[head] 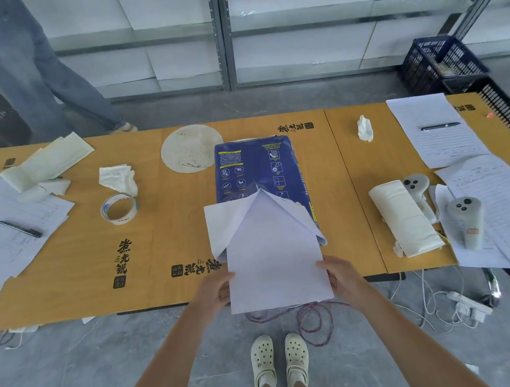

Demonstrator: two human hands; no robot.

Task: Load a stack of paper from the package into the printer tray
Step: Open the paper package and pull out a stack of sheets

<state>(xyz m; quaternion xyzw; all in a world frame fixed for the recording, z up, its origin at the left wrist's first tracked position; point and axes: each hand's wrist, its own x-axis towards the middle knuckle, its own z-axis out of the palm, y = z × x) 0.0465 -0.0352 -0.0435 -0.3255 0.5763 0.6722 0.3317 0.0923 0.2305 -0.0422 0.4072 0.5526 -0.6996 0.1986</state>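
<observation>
A blue paper package (253,169) lies lengthwise in the middle of the wooden table (171,230), its near end torn open with white wrapper flaps folded outward. A stack of white paper (276,265) sticks out of that open end and reaches past the table's front edge. My left hand (215,291) grips the stack's near left edge. My right hand (341,273) grips its near right edge. No printer or tray is in view.
On the left lie a tape roll (118,209), crumpled tissue (118,178), sheets and a pen (20,228). On the right are a rolled cloth (405,219), two grey controllers (466,219), lined sheets with a pen (440,126). Cables (312,314) trail on the floor. A person's legs (40,72) stand behind the table, far left.
</observation>
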